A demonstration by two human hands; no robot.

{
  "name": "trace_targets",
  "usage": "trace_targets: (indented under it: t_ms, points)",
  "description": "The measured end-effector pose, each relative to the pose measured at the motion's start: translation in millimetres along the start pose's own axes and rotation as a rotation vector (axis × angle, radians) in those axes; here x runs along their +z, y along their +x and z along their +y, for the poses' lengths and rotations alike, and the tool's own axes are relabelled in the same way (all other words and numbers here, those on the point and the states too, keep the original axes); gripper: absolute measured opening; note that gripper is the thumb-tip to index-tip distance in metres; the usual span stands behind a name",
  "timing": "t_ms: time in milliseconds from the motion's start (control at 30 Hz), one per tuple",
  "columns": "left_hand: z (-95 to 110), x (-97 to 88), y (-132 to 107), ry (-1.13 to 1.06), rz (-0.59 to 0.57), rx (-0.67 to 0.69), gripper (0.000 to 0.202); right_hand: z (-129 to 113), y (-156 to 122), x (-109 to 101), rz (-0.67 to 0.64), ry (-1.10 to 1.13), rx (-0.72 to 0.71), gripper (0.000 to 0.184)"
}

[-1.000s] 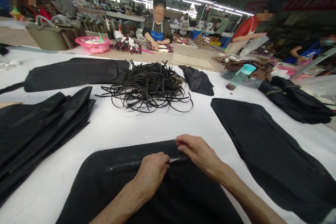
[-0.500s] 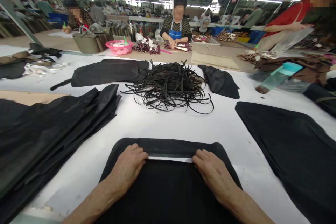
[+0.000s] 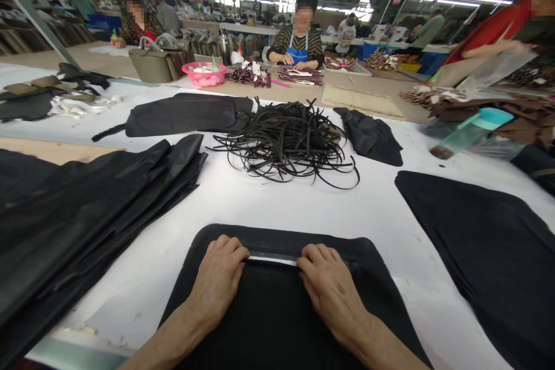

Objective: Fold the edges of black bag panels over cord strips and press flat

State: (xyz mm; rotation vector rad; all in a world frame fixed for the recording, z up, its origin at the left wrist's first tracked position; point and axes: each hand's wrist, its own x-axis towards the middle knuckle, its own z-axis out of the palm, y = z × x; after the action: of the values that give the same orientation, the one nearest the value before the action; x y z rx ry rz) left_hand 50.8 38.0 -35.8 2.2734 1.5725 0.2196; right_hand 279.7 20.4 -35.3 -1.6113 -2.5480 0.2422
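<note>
Fingers [image 3: 234, 247] of the left hand [image 3: 217, 280] and right hand [image 3: 332, 289] lay bent, seemingly pressing rather than gripping, on the folded far edge of the black fabric piece [image 3: 269, 318] on the table [image 3: 303, 202], flanking a pale strip [image 3: 273, 259]. Tangled black straps [image 3: 288, 141] lay beyond the piece.

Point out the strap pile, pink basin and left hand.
strap pile [image 3: 288, 141], head view, middle of the tangle.
pink basin [image 3: 203, 79], head view, front wall.
left hand [image 3: 219, 276], head view, back of the hand.

Fabric panel [image 3: 277, 324] lies nearest on the counter [image 3: 381, 214], both hands on it. Strap pile [image 3: 286, 141] behind; fabric stacks [image 3: 87, 214] left, right.
</note>
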Motion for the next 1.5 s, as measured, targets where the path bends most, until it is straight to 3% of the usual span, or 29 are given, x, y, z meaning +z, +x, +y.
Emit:
trace_targets:
  t_ms: [200,700,900,1067,1267,1500]
  points:
    - [10,10.2,6,-0.013,0.009,0.085,0.028,-11,16,10,-0.001,0.105,-0.003,0.02]
    - [16,27.7,13,-0.008,-0.009,0.236,0.025,-11,7,20,0.027,0.161,-0.045,0.019]
    - [18,26.1,14,-0.032,-0.058,0.28,0.025,-12,6,21,0.037,0.148,-0.049,0.019]
    - [16,20.8,13,0.019,-0.114,0.337,0.019,-8,1,26,0.088,0.114,-0.134,0.011]
    - [12,31.7,2,0.325,0.023,0.609,0.025,0,-9,30,0.121,0.036,-0.259,0.015]
    - [23,43.3,-7,0.549,0.157,0.606,0.037,-2,-8,27,0.073,-0.078,-0.308,0.023]
